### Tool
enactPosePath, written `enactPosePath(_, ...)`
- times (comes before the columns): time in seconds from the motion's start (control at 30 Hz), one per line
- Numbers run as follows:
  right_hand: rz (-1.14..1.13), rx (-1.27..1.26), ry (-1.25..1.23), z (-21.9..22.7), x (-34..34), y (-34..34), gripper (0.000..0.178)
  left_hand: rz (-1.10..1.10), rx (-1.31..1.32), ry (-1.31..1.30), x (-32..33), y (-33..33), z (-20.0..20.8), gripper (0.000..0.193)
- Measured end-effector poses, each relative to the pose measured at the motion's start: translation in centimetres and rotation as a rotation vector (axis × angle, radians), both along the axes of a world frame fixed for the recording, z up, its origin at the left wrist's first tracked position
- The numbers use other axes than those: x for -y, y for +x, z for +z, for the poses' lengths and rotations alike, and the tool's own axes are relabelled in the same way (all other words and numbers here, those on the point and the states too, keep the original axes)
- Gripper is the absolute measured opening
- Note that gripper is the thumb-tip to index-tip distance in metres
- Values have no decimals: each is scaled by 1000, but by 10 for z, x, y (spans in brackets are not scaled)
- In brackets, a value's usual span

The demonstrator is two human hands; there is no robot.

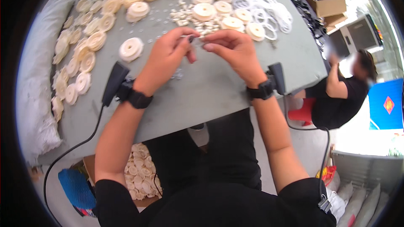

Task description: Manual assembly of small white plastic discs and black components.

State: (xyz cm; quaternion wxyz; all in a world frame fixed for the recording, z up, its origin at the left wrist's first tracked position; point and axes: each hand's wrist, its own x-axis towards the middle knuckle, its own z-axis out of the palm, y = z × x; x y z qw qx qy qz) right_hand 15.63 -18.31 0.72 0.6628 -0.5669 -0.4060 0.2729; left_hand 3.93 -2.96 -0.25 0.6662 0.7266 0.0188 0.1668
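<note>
My left hand [168, 54] is over the middle of the grey table, thumb and index finger closed together. A small dark spot shows at the thumb tip; whether it is a part or the nail I cannot tell. Close by on the right, my right hand [233, 50] pinches with thumb and forefinger, the tips almost meeting the left hand's. What lies between the fingertips is too small to make out. Just beyond the hands are a heap of small cream plastic pieces [182, 13] and several cream round wheels [204, 11]. One cream wheel [131, 49] sits left of my left hand.
Rows of cream wheels [87, 61] line the table's left side. White plastic rings [261, 17] pile up at the back right; tiny clear washers [155, 20] are scattered about. A box of cream parts [141, 170] stands below. Another person [347, 88] sits at the right.
</note>
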Motion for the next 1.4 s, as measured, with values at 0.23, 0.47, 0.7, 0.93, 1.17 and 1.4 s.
enactPosePath(0.23, -111, 48, -78, 2, 6, 1, 19, 68, 88, 171, 6, 1, 3, 21)
enactPosePath(0.47, -92, 67, -2, -1, 4, -1, 19, -61, 7, -87, 1, -3, 9, 22)
enactPosePath(0.7, -84, 91, 21, 1, 4, -3, 19, -35, 72, -102, 7, 0, 3, 24)
enactPosePath(0.93, -87, 128, -8, 4, 5, -3, 18, 111, -7, 137, 3, -5, 7, 29)
enactPosePath(1.17, -89, 182, 39, 5, 5, -8, 17, 81, -40, 74, 5, -5, 10, 43)
enactPosePath(1.4, -84, 240, 57, 3, 6, -10, 17, -25, -127, -123, 3, -9, 12, 40)
